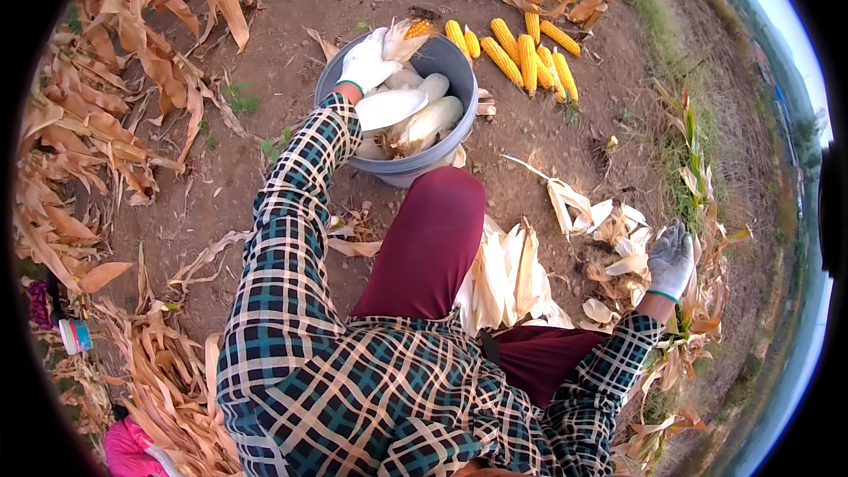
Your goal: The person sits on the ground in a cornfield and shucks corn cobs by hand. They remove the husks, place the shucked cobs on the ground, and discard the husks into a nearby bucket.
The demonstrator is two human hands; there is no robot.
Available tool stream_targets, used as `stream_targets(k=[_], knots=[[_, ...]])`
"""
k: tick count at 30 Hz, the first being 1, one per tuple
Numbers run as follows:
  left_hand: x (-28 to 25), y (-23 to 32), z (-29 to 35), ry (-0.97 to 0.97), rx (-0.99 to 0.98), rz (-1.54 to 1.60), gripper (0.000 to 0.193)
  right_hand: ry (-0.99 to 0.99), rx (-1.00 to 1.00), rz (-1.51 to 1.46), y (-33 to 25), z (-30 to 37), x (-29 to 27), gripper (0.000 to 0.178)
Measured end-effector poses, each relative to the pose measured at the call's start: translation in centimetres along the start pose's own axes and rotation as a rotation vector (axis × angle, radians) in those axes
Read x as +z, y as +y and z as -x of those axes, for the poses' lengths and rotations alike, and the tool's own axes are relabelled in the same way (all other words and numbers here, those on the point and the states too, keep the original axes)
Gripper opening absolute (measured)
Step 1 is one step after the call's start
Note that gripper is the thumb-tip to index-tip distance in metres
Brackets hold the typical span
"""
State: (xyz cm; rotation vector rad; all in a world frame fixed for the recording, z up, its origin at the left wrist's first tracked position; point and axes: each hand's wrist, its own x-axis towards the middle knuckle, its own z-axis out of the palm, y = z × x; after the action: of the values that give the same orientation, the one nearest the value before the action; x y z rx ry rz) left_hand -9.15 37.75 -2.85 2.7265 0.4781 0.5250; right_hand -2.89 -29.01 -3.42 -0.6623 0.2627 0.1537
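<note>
Plainly apart, the two gloved hands work on opposite sides of the head view. The left hand (367, 62), in a white glove, reaches over the grey bucket (402, 177), its fingers closed around a partly husked ear (408, 39) near the bucket's far rim; yellow kernels show at that ear's far end, with pale husk wrapping the part nearer the glove. Below it, inside the bucket, pale ears in their husks (431, 124) lie heaped together. The right hand (673, 261), its glove greyish on the upper part, is well off to the right, beside dry leaves and loose husks (622, 243), with its fingers extended and nothing visible in its grasp; whether it touches the leaves, I cannot tell. Just beyond the bucket, to the right, bare yellow cobs (528, 64) lie in a loose group on the brown soil (291, 0). A maroon trouser knee (428, 247) rises next to the bucket, and a pile of pale husks (508, 274) lies beside it. Dry stalks (132, 79) crowd the left side, where a small tub (75, 336) and a bright pink item (132, 449) sit near the edge.
</note>
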Motion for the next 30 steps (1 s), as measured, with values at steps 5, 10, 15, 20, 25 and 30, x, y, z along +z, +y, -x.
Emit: stream_targets(k=[5, 10, 15, 20, 25, 30], knots=[[2.1, -1.5, 1.3, -0.232, -0.451, -0.077, 0.074, 0.058, 0.018, 0.022, 0.4, 0.0, -0.1, 0.027], [-0.8, -3.0, 4.4, -0.695, -0.203, -0.19, 0.09, 0.079, 0.014, 0.027, 1.7, 0.4, 1.2, 0.027], [-2.5, -1.7, 5.6, -0.565, 0.008, -0.606, 0.027, 0.108, 0.023, 0.049, 2.8, -0.4, 2.6, 0.025], [-6.7, 4.9, 5.4, 0.313, 0.513, -0.582, 0.011, 0.025, -0.024, 0.148, 3.9, -0.6, 2.9, 0.026], [-7.5, 14.0, 4.1, 0.105, 0.39, -0.115, 0.022, 0.059, -0.039, 0.252, 6.1, 0.8, 5.7, 0.025], [-3.2, 23.7, 4.6, -0.55, -0.073, 0.874, 0.036, -0.216, -0.047, 0.598, 8.7, 3.1, 10.2, 0.039]])
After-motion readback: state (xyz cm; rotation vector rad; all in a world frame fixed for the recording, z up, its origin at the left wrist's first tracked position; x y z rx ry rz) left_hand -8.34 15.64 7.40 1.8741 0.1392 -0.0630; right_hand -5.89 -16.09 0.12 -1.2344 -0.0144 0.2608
